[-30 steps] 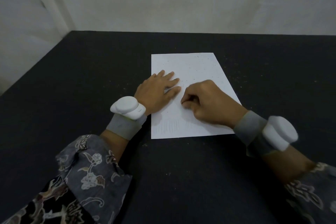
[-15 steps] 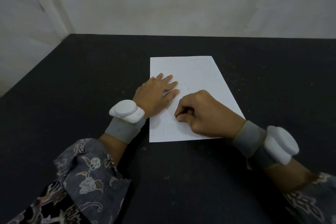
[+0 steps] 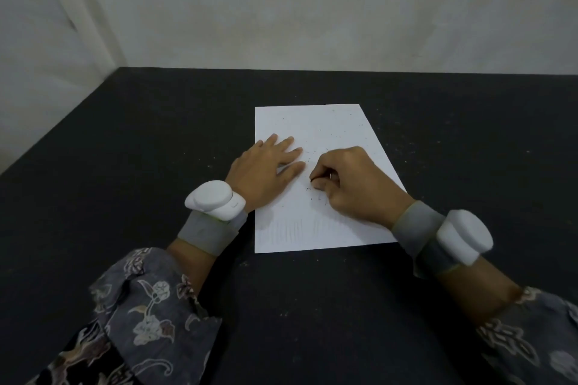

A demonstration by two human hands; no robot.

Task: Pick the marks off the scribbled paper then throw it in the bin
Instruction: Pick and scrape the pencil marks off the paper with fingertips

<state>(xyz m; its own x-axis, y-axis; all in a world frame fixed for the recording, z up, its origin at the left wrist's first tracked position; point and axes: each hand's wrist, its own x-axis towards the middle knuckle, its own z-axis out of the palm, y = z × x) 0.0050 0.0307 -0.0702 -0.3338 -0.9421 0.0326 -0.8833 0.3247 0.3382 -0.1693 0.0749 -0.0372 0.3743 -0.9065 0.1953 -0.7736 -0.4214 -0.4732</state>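
Note:
A white sheet of paper [image 3: 328, 125] lies on the black table [image 3: 125, 166]. Faint pencil scribbles [image 3: 294, 228] show near its front edge, and small dark crumbs [image 3: 316, 197] are scattered over it. My left hand [image 3: 266, 169] rests flat on the sheet's left side with straight fingers. My right hand [image 3: 353, 184] is curled on the middle of the sheet. Its fingertips pinch a small dark thing against the paper; most of it is hidden, so I cannot tell what it is.
A pale wall [image 3: 312, 9] rises behind the table's far edge, and the table's left edge runs diagonally at the left. Both wrists carry white devices on grey bands. Tiny specks dot the black surface around the sheet.
My right hand slid toward the sheet's front edge, then back up toward its middle. The left hand stayed flat on the paper. The view shifted slightly.

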